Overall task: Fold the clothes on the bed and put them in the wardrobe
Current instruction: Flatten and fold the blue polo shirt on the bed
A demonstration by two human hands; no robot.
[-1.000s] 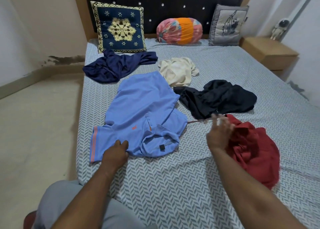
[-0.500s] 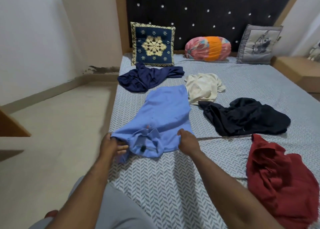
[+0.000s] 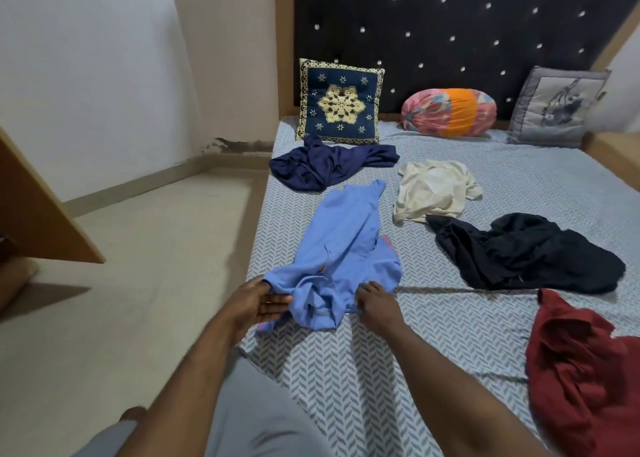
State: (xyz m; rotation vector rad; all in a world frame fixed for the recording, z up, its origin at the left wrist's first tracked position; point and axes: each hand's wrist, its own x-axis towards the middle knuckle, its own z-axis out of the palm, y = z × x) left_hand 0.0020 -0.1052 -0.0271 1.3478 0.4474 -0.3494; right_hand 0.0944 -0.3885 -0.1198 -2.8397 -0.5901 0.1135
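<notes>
Facing the bed (image 3: 346, 370), its sheet printed in grey herringbone, I have the blue shirt (image 3: 346, 235) lying rumpled near the left edge, soft knit, collar bunched toward me. Crumpled beyond and beside it lie a red heap (image 3: 581, 370), black heap (image 3: 526, 252), navy heap (image 3: 325, 166) and cream heap (image 3: 433, 190). My left hand (image 3: 258, 301) pinches one shoulder; my right hand (image 3: 379, 306) grips the other.

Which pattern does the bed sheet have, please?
The sheet has a grey-and-white herringbone pattern. The head view, the only one, shows it best near the bottom.
</notes>
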